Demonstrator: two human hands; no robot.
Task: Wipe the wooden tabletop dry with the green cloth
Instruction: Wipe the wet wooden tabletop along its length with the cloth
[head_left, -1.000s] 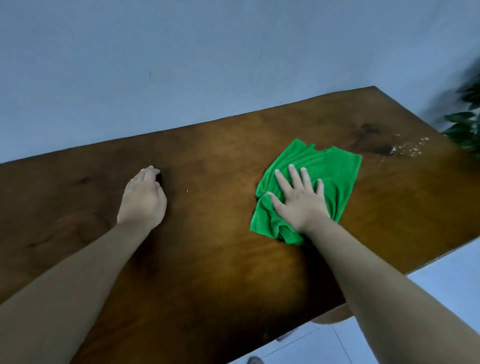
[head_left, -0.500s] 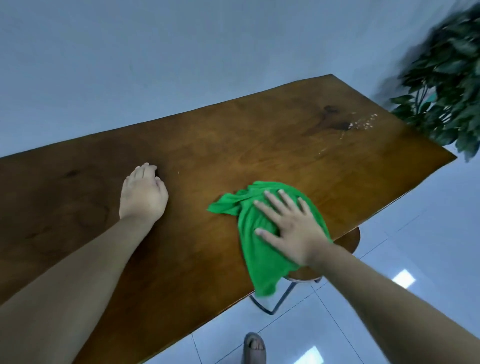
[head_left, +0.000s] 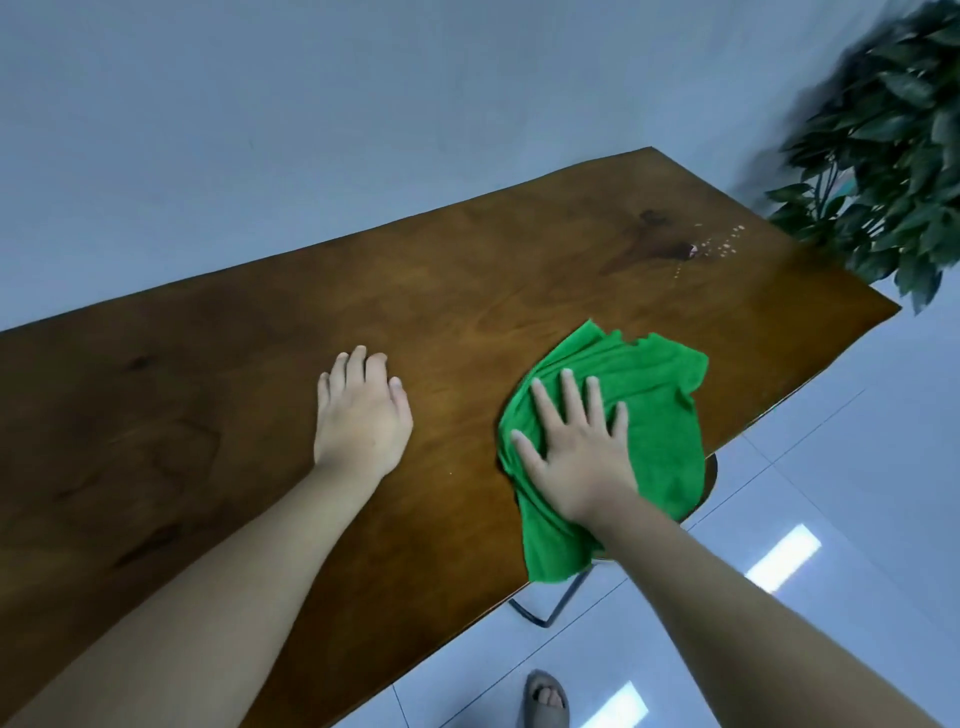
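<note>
Your right hand (head_left: 576, 457) lies flat, palm down, fingers spread, on top of the green cloth (head_left: 628, 415); it presses the cloth rather than gripping it, with nothing pinched between the fingers. The cloth is crumpled and sits on the wooden tabletop (head_left: 249, 374) at the near right edge. Its far part spreads out in folds on the wood beyond your fingertips, and its near corner hangs over the table edge, below your wrist.

Your left hand (head_left: 361, 415) rests on the bare wood to the left of the cloth, apart from it. It is palm down and relaxed, fingers together and slightly curled, holding nothing.

The tabletop is dark brown with visible grain and runs from the near left to the far right. Near its far right corner there is a dark patch (head_left: 660, 244) in the wood, and just to the right of it a scatter of small pale specks (head_left: 722, 244); whether these are drops or crumbs cannot be told.

Beyond the far right corner stands a leafy green plant (head_left: 893, 145), blurred. Under the near right edge a round stool (head_left: 709, 473) with a dark metal frame shows partly behind the cloth. On the pale tiled floor (head_left: 857, 467) near the bottom edge, a foot (head_left: 545, 699) in an open sandal is visible
</note>
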